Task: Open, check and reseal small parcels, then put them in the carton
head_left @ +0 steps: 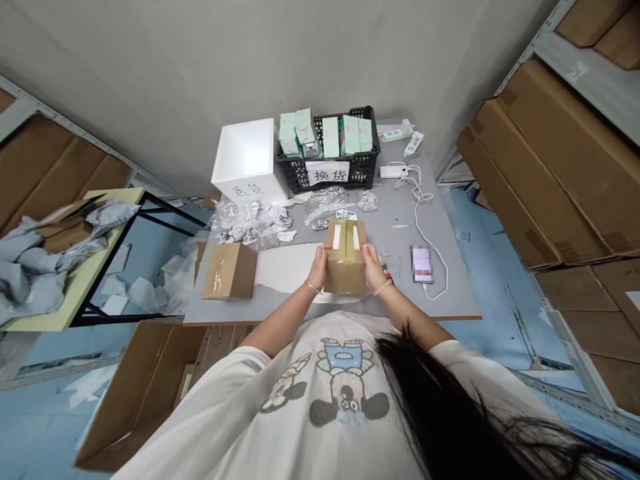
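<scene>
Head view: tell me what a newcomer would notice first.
Likely first, the brown cardboard box with glossy tape, gripped between the left hand and right hand at the picture's centre. Next, the black plastic crate of pale green cartons behind it, right of the open white foam box. Then the lit rectangular phone, lying right of the hands.

Ahead of you rose a plain grey wall (200,60), evenly lit. Before you stood a grey-topped table (457,297) with a brown front edge, above a blue floor (490,267). To your left was a pale yellow table (97,263) — its frame black — and metal shelving (575,63) flanked you on both sides.
</scene>
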Demonstrator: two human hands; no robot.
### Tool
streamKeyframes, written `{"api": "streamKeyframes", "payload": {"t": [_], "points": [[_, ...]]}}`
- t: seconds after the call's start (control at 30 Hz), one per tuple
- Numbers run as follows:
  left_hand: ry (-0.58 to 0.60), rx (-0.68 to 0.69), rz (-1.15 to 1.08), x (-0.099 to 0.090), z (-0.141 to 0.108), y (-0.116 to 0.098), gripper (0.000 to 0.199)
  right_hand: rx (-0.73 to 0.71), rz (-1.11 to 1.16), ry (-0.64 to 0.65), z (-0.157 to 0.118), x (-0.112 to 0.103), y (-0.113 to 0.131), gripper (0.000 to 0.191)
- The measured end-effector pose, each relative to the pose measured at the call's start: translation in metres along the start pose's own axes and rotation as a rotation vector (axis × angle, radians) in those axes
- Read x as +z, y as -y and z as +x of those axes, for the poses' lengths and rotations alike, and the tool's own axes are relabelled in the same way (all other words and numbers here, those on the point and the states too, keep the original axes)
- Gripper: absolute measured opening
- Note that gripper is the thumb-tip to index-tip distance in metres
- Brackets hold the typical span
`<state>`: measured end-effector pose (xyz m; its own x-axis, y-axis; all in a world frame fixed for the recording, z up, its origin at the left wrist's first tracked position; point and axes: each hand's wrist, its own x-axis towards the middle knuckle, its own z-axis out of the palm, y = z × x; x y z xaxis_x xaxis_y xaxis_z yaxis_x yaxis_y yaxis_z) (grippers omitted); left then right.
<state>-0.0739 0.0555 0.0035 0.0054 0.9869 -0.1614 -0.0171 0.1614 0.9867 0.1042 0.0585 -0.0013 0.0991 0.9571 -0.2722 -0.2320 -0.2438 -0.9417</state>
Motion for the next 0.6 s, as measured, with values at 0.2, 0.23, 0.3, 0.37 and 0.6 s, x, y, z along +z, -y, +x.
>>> {"api": "streamKeyframes", "payload": {"t": [0.2,0.23,0.3,0.37,0.6], "points": [[-0.03,-0.071,0.0,-0.018,-0.035,0.041,0.068,-0.075,-0.08,0.09,-0.028,0.002,-0.033,0.065],[-0.018,-0.096,0.0,-0.02,-0.041,0.049,0.072,-0.063,-0.092,0.097,-0.034,0.001,-0.037,0.07],[0.003,-0.121,-0.006,-0.024,-0.053,0.062,0.078,-0.034,-0.12,0.106,-0.044,-0.002,-0.044,0.075],[0.011,-0.124,-0.02,-0.027,-0.06,0.069,0.081,-0.016,-0.134,0.11,-0.049,-0.007,-0.047,0.075],[-0.156,-0.302,0.029,-0.024,-0.007,0.042,0.057,0.068,-0.16,0.03,-0.003,-0.009,-0.029,0.053]]}}
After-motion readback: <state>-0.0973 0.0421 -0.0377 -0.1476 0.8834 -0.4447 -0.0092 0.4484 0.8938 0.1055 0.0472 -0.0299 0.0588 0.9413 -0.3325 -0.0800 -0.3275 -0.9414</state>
